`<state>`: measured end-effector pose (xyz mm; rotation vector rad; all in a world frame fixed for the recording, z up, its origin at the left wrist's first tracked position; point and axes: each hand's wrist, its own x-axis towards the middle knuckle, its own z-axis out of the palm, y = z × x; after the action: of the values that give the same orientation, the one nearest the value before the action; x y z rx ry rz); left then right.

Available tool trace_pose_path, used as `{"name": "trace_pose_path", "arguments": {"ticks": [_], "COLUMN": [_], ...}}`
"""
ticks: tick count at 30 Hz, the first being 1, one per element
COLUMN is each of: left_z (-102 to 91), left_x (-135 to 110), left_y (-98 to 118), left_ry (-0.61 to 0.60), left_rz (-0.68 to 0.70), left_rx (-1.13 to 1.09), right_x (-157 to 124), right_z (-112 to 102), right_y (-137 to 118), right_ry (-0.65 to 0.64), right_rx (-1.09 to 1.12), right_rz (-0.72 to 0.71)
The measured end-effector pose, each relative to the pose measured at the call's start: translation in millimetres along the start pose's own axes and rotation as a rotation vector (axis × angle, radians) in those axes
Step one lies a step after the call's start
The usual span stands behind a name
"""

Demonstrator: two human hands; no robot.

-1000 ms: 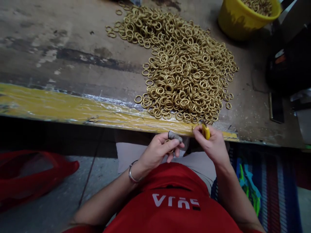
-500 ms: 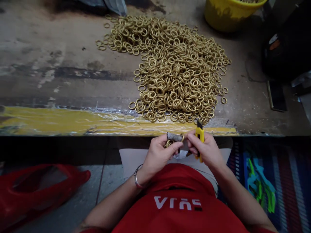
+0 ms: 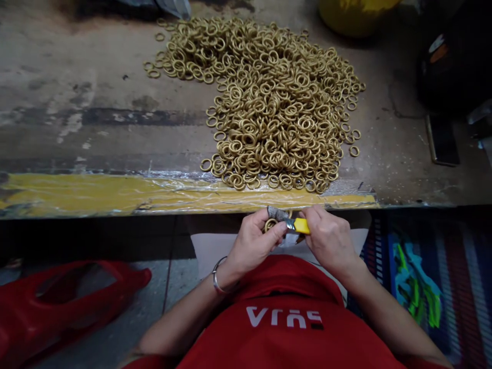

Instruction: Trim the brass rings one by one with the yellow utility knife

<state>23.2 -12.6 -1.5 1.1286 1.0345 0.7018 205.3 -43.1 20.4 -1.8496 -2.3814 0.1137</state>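
Note:
My left hand (image 3: 253, 241) is closed on a gold ring (image 3: 270, 224), pinched between the thumb and a forefinger wearing a grey fabric cover (image 3: 277, 213). My right hand (image 3: 330, 238) grips a yellow utility knife (image 3: 299, 225) lying sideways, its blade tip against the ring. Both hands hover over my lap, just below the bench's yellow taped edge (image 3: 115, 193). A big heap of gold rings (image 3: 269, 102) lies on the bench straight ahead.
A yellow bucket (image 3: 353, 13) stands at the back right of the worn bench. A dark phone (image 3: 442, 138) lies at the right, beside a black object (image 3: 453, 66). A red plastic thing (image 3: 57, 302) sits on the floor at left, a striped mat (image 3: 430, 277) at right.
The knife turned from upright to sideways and its blade came onto the ring held in my left hand. The view tilted slightly, so the bench shifted up.

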Motion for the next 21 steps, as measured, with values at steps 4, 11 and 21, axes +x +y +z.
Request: {"name": "trace_pose_path", "arguments": {"ticks": [4,11,21], "left_z": [-4.3,-4.1,-6.3], "left_x": [-9,-16,2], "left_y": [17,10,-2], "left_ry": [-0.037,-0.273,-0.314], "left_rz": [0.083,-0.136,-0.202], "left_rx": [0.078,-0.341,-0.765], "right_x": [7,21,31], "right_z": [-2,-5,-4], "right_y": [10,28,28], "right_ry": [-0.018,0.044,0.09], "right_rx": [-0.113,-0.109,0.289], "right_rz": [0.141,0.246,0.248]}}
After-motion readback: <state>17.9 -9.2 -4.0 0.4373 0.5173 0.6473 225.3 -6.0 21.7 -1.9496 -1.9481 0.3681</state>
